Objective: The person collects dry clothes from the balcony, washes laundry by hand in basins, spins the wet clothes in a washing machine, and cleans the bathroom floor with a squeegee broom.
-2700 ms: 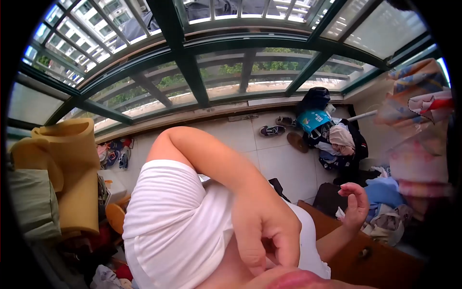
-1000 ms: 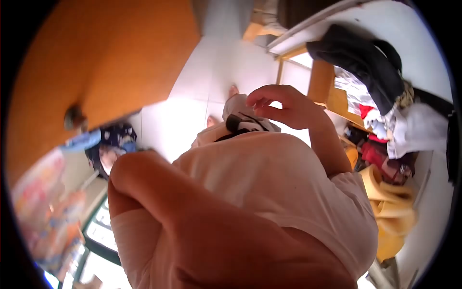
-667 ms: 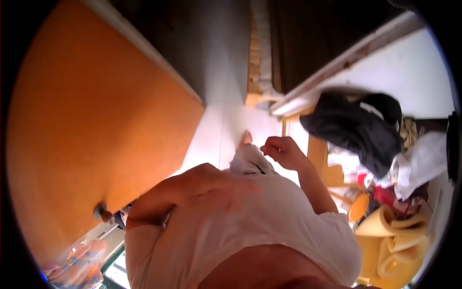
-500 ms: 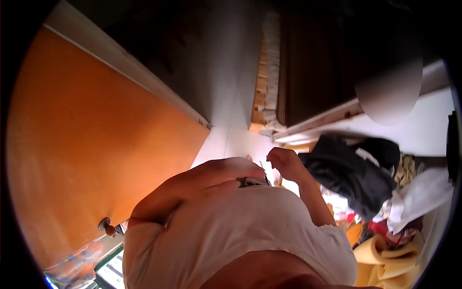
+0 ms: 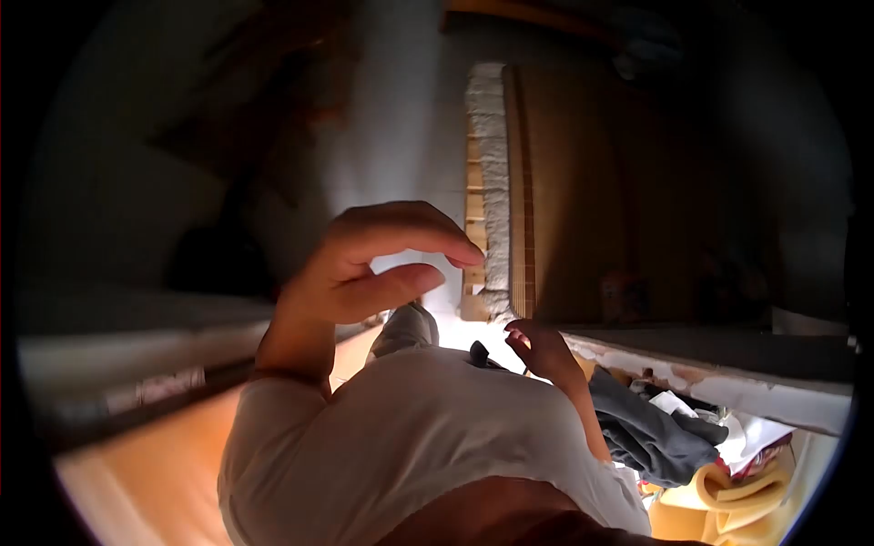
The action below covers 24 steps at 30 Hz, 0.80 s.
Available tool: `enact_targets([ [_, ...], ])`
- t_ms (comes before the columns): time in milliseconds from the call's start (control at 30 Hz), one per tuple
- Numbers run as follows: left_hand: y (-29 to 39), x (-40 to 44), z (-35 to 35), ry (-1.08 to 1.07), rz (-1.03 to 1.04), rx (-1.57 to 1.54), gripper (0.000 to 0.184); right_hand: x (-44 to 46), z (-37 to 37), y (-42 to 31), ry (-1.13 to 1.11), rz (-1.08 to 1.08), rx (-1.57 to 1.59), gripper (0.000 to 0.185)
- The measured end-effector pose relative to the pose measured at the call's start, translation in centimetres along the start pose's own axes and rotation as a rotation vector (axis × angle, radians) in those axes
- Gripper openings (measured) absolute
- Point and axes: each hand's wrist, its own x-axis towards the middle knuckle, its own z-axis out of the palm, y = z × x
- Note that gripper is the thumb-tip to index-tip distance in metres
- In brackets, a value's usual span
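My left hand [image 5: 387,255] is raised in front of my chest, thumb and fingers apart in a loose curve, with nothing between them. Its fingertips overlap the view of a bed edge [image 5: 496,182] farther off, without visible contact. Lower and to the right, my right hand [image 5: 544,353] hangs in front of my body with its fingers loosely bent. A small gap shows between finger and thumb, and no object is visible there. Dark grey clothing [image 5: 651,432] lies nearest to that forearm, apart from the hand.
Ahead is a dim room with a pale floor [image 5: 382,118]. A bed with a brown mat [image 5: 583,182] stands to the right. An orange door [image 5: 173,464] is at lower left. A wall edge [image 5: 710,373] and yellow foam-like material [image 5: 728,500] are at lower right.
The view has moved forward past the orange door, which is now lower left. My left hand has risen away from my body and spread its fingers. My right hand sits slightly lower.
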Motion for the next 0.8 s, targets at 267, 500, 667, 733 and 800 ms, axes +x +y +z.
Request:
enact_targets([
  [267,-5.6,9.6,-15.8,-0.382,0.119,-0.317,0.027,17.2,-4.4,-6.8,-0.111,0.120,0.029,0.025],
  [500,-11.5,10.8,-19.0,-0.899,0.159,-0.630,0.063,28.5,-5.3,-5.4,-0.192,0.079,-0.122,0.029],
  [667,-15.3,17.2,-27.0,-1.037,-0.021,-0.644,0.068,37.2,-7.0,-1.9,-0.229,-0.003,-0.136,0.030],
  [733,-18.1,19.9,-30.3,-1.022,-0.018,-0.666,0.063,42.3,-9.0,-1.0,-0.273,0.101,-0.043,0.033],
  [800,-22.2,21.5,-33.8,-0.830,-0.186,-0.884,0.057,46.4,-10.7,1.0,-0.230,0.031,-0.055,0.035],
])
